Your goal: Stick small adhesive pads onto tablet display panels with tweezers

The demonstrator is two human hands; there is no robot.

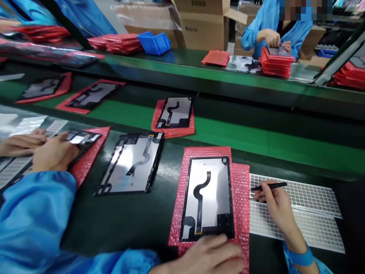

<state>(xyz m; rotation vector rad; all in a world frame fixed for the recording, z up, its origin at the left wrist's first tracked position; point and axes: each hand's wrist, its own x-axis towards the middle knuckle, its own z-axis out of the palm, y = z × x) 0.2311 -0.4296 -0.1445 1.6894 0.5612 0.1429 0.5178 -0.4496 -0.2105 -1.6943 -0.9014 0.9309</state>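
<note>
Left hand [209, 258] nearest the display panel [218, 194].
Its fingers, loosely open, are at the near edge; the panel's long axis runs away from them. Rightward, the right hand [276, 203] pinches tweezers [274, 186] over a sticker sheet [313, 195].

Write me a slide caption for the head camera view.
Left hand at a panel; right hand holding tweezers above gridded sheets.

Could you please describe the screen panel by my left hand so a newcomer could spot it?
On the dark bench, find the white grid sheets at the right. Just left of them lies the screen panel, the left hand at its near edge. Unlike the next panel leftward, it has red bubble wrap beneath.
</note>
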